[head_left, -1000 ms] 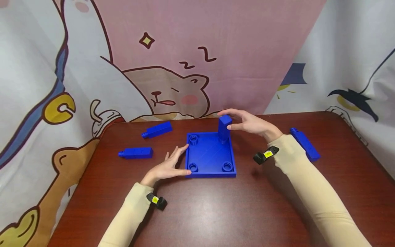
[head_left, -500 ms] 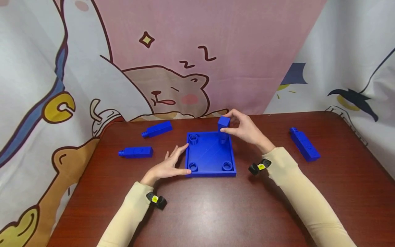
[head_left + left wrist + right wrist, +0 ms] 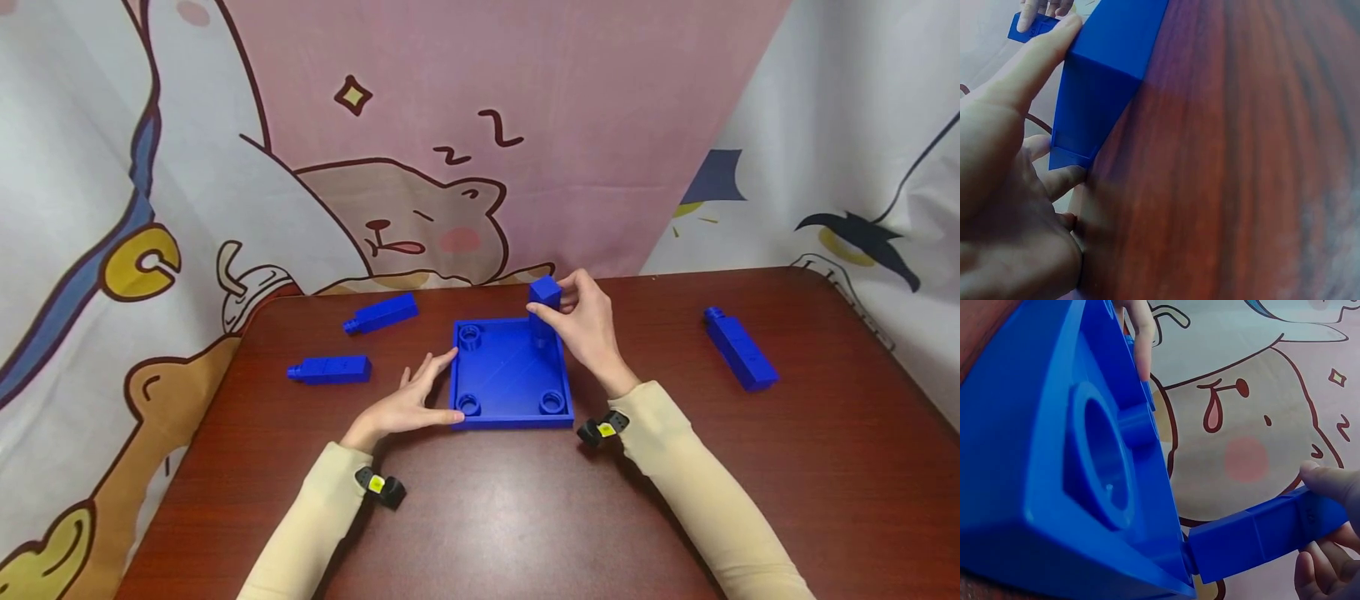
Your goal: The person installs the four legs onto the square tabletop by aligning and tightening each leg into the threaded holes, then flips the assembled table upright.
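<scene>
A square blue tabletop (image 3: 508, 375) with a raised rim lies upside down on the table, a round socket in each corner. At its back right socket a blue table leg (image 3: 544, 293) stands upright. My right hand (image 3: 596, 329) pinches this leg between thumb and fingers near its upper end. The right wrist view shows the lower end of the leg (image 3: 1235, 540) at the corner socket. My left hand (image 3: 408, 408) rests along the tabletop's left side with fingers extended, thumb (image 3: 1047, 53) at the front left corner and other fingertips against the side wall.
Two more blue legs, one farther back (image 3: 382, 314) and one nearer (image 3: 330, 370), lie on the left of the brown table (image 3: 495, 517). Another leg (image 3: 741, 350) lies on the right. A cartoon-printed curtain (image 3: 585, 133) hangs behind the table's back edge.
My right hand has swung round the leg toward me, its wrist moving left and nearer, and its fingers have closed in on the leg. The left hand and tabletop have stayed put.
</scene>
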Motion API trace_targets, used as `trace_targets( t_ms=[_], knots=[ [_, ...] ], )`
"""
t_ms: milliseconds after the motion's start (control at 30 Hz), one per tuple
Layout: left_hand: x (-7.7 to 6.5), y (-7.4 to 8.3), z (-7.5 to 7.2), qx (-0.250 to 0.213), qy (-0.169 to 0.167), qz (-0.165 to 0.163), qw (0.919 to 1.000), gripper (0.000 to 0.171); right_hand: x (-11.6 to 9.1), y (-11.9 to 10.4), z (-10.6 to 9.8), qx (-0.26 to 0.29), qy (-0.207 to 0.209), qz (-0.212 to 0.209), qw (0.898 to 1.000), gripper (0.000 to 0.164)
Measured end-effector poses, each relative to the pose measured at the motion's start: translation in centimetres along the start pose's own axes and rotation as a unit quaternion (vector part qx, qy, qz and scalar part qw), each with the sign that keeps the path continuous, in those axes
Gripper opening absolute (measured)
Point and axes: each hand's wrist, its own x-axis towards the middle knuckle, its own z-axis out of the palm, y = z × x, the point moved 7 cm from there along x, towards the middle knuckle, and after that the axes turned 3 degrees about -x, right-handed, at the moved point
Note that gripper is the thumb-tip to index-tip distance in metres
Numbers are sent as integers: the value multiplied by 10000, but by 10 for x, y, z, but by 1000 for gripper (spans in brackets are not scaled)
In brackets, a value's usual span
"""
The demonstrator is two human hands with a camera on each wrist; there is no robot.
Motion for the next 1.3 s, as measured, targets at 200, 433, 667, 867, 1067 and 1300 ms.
trace_targets(
  t_ms=[200, 433, 667, 867, 1067, 1300],
  knots=[
    [-1, -1, 0, -11, 17, 5, 10000, 97, 2, -1, 0, -265, -160, -32, 9995, 48],
    [-4, 0, 0, 23, 32, 13, 10000, 96, 17, -13, -4, -589, -1386, -760, 9857, 59],
    [-2, 2, -1, 13, 17, 37, 10000, 96, 36, -23, -6, 467, -3133, -1428, 9377, 58],
    [0, 2, -1, 0, -4, 30, 10000, 96, 41, -10, 3, 755, -4057, -1159, 9035, 47],
    [0, 2, 0, 19, -10, 20, 10000, 97, 40, 2, 8, 757, -3855, -967, 9145, 39],
    [0, 1, -1, 41, -37, -2, 10000, 97, 33, 6, 2, 647, -2640, -1050, 9566, 39]
  ],
)
